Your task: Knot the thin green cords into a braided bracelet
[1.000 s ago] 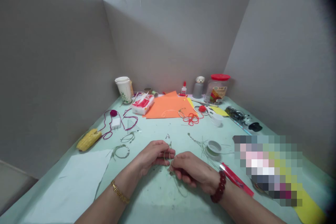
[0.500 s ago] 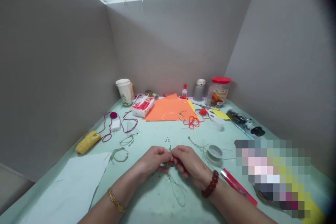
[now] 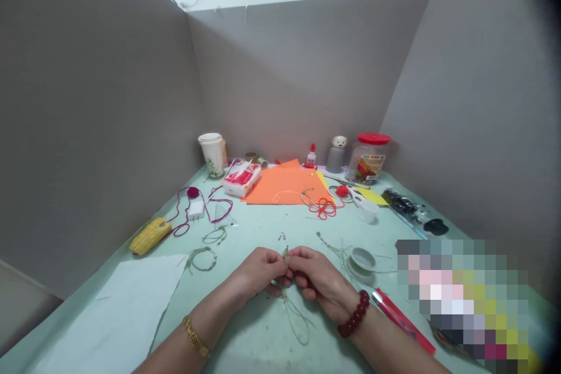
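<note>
My left hand (image 3: 263,272) and my right hand (image 3: 312,273) meet at the fingertips over the front middle of the table. Both are closed in a pinch on a thin green cord (image 3: 294,318). A short knotted end pokes up between the fingers, and a loose loop hangs below towards me. The fingers hide the part of the cord between them. Just beyond the hands lie a few tiny pale bits (image 3: 281,236). A spool of green cord (image 3: 362,262) stands to the right, beside a bundle of loose green cords (image 3: 337,251).
Left of my hands are a green cord bracelet (image 3: 202,259), white paper (image 3: 118,310) and a yellow corn cob (image 3: 150,236). Farther back are a tissue pack (image 3: 242,180), orange sheets (image 3: 280,184), red cord (image 3: 324,208) and a red-lidded jar (image 3: 367,159). A red cutter (image 3: 405,321) lies near my right forearm.
The whole view has shifted slightly, with things sitting a little lower and farther right. My fingers have moved slightly on the cord, both hands still pinching it.
</note>
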A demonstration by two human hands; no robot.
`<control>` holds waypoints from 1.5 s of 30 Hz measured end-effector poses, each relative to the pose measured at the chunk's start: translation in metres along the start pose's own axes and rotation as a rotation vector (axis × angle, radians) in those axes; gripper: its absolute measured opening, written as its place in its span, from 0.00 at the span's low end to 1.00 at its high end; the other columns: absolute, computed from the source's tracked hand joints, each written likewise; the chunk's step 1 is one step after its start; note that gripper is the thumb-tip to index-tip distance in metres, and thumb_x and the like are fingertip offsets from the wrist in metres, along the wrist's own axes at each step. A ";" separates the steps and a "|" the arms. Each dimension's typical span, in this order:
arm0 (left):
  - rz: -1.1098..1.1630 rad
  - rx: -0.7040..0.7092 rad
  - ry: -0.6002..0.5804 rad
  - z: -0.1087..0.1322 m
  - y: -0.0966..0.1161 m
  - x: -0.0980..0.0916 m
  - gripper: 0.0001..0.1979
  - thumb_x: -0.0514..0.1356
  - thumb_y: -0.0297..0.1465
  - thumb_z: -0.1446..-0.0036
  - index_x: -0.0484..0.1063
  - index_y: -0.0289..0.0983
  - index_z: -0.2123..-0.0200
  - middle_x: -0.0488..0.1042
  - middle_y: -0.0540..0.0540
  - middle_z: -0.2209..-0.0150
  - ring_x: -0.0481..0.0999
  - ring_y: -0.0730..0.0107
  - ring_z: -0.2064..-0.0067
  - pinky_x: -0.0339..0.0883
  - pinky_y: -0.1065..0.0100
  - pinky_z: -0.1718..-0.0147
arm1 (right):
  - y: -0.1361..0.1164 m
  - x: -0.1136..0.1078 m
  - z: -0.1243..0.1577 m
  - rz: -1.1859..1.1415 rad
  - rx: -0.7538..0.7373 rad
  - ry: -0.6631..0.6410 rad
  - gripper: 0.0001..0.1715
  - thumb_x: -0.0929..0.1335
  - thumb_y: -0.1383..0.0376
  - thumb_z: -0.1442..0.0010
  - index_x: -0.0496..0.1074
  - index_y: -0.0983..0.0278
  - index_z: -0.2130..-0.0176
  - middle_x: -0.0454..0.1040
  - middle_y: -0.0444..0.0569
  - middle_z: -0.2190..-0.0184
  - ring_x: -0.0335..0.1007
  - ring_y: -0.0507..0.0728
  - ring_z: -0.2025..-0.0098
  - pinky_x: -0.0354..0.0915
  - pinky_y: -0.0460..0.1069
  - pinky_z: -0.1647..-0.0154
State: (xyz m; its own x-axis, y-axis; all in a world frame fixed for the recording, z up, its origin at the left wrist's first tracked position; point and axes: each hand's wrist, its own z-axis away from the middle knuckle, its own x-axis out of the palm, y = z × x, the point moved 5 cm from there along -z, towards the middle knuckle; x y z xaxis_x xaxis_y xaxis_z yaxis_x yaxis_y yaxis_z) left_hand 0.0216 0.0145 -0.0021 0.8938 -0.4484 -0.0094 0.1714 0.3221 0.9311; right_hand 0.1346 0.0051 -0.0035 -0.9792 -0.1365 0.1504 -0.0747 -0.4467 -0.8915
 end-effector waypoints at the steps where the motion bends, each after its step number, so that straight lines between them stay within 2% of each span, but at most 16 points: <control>1: -0.017 -0.002 0.004 0.000 0.000 0.000 0.12 0.60 0.37 0.56 0.71 0.32 0.75 0.72 0.42 0.72 0.71 0.68 0.68 0.64 0.69 0.72 | 0.000 0.000 0.000 0.006 -0.002 0.006 0.05 0.65 0.67 0.55 0.63 0.65 0.73 0.65 0.40 0.83 0.50 0.43 0.85 0.40 0.40 0.89; 8: -0.129 -0.039 -0.051 0.005 0.006 -0.004 0.11 0.56 0.36 0.53 0.71 0.33 0.73 0.73 0.43 0.73 0.71 0.68 0.70 0.62 0.70 0.74 | 0.003 0.000 0.000 0.038 -0.024 0.009 0.05 0.64 0.67 0.53 0.60 0.65 0.76 0.61 0.38 0.85 0.49 0.43 0.86 0.42 0.40 0.89; 10: -0.251 0.014 0.028 0.009 0.012 -0.011 0.14 0.55 0.39 0.51 0.72 0.34 0.72 0.73 0.43 0.72 0.70 0.68 0.71 0.59 0.71 0.75 | 0.004 0.000 0.000 0.046 -0.026 0.023 0.06 0.64 0.65 0.52 0.60 0.64 0.75 0.59 0.37 0.87 0.48 0.43 0.87 0.43 0.40 0.89; 14: -0.622 0.261 0.312 0.021 0.031 -0.021 0.17 0.55 0.45 0.49 0.72 0.37 0.74 0.72 0.45 0.69 0.67 0.69 0.71 0.54 0.70 0.73 | 0.005 -0.001 -0.001 0.055 -0.029 0.020 0.09 0.65 0.63 0.50 0.59 0.64 0.74 0.59 0.36 0.88 0.48 0.43 0.88 0.44 0.40 0.89; 17: -0.701 0.326 0.392 0.025 0.033 -0.016 0.18 0.55 0.47 0.49 0.71 0.38 0.71 0.71 0.46 0.67 0.66 0.69 0.69 0.53 0.70 0.72 | 0.007 -0.001 -0.003 0.062 -0.032 0.018 0.07 0.64 0.64 0.49 0.59 0.64 0.73 0.61 0.36 0.88 0.49 0.43 0.89 0.45 0.40 0.89; 22: -0.634 0.259 0.333 0.010 0.018 -0.002 0.19 0.49 0.45 0.45 0.68 0.37 0.72 0.70 0.50 0.75 0.65 0.72 0.73 0.53 0.72 0.74 | 0.010 -0.004 -0.005 0.098 -0.026 0.051 0.01 0.62 0.70 0.51 0.61 0.65 0.73 0.62 0.37 0.89 0.51 0.44 0.89 0.46 0.40 0.89; 26: -0.597 0.242 0.371 -0.001 0.009 -0.003 0.12 0.51 0.36 0.47 0.67 0.36 0.76 0.67 0.52 0.78 0.62 0.75 0.75 0.52 0.72 0.76 | 0.010 -0.004 -0.006 0.121 -0.049 0.062 0.03 0.61 0.72 0.53 0.60 0.64 0.74 0.61 0.37 0.90 0.51 0.44 0.90 0.46 0.40 0.89; 29: -0.533 0.245 0.356 -0.005 0.007 -0.006 0.10 0.51 0.33 0.48 0.66 0.36 0.77 0.68 0.51 0.78 0.62 0.75 0.75 0.52 0.73 0.76 | 0.009 -0.004 -0.005 0.131 -0.036 0.058 0.02 0.61 0.71 0.52 0.61 0.64 0.74 0.61 0.37 0.90 0.52 0.45 0.89 0.47 0.40 0.90; 33: -0.335 0.179 0.276 -0.008 0.004 -0.008 0.08 0.51 0.34 0.48 0.63 0.36 0.74 0.71 0.49 0.76 0.63 0.77 0.78 0.53 0.74 0.79 | 0.005 -0.004 -0.002 0.073 -0.022 0.037 0.01 0.62 0.71 0.53 0.61 0.65 0.74 0.68 0.42 0.81 0.56 0.44 0.86 0.50 0.40 0.90; 35: -0.225 0.122 0.228 -0.008 0.004 -0.008 0.08 0.50 0.35 0.48 0.61 0.37 0.73 0.71 0.49 0.75 0.61 0.78 0.81 0.51 0.74 0.82 | 0.003 -0.004 -0.001 0.054 -0.021 0.015 0.01 0.62 0.70 0.53 0.61 0.65 0.74 0.68 0.42 0.79 0.55 0.43 0.86 0.49 0.40 0.90; 37: -0.127 0.082 0.181 -0.007 0.004 -0.006 0.08 0.51 0.36 0.48 0.59 0.37 0.72 0.69 0.51 0.76 0.57 0.80 0.83 0.48 0.75 0.85 | 0.003 -0.005 -0.001 0.078 -0.009 0.016 0.01 0.61 0.69 0.52 0.61 0.64 0.74 0.63 0.39 0.83 0.50 0.43 0.87 0.47 0.40 0.91; 39: -0.044 0.053 0.152 -0.005 0.004 -0.004 0.08 0.52 0.37 0.48 0.59 0.38 0.72 0.62 0.55 0.80 0.53 0.82 0.84 0.45 0.75 0.85 | 0.003 -0.008 0.000 0.118 0.005 0.043 0.03 0.61 0.67 0.50 0.60 0.64 0.75 0.58 0.36 0.86 0.45 0.43 0.88 0.43 0.40 0.91; 42: 0.017 0.023 0.127 -0.003 0.003 0.000 0.09 0.53 0.37 0.48 0.60 0.37 0.72 0.51 0.58 0.81 0.47 0.83 0.83 0.40 0.76 0.85 | 0.000 -0.011 0.000 0.142 0.011 0.083 0.06 0.62 0.64 0.49 0.59 0.63 0.75 0.57 0.36 0.85 0.44 0.43 0.88 0.41 0.40 0.91; 45: -0.051 0.013 0.153 -0.004 0.000 0.002 0.11 0.52 0.39 0.47 0.61 0.37 0.73 0.50 0.58 0.82 0.47 0.82 0.82 0.40 0.76 0.84 | -0.004 -0.010 0.000 0.148 -0.005 0.100 0.11 0.62 0.59 0.47 0.60 0.63 0.74 0.56 0.36 0.85 0.44 0.43 0.88 0.39 0.40 0.90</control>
State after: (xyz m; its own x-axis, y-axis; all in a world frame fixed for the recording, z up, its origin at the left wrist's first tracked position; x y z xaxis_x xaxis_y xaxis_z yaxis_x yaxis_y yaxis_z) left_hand 0.0253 0.0170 -0.0033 0.9368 -0.3316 -0.1116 0.2141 0.2910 0.9325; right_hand 0.1448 0.0085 -0.0012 -0.9934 -0.1116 -0.0256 0.0709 -0.4237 -0.9030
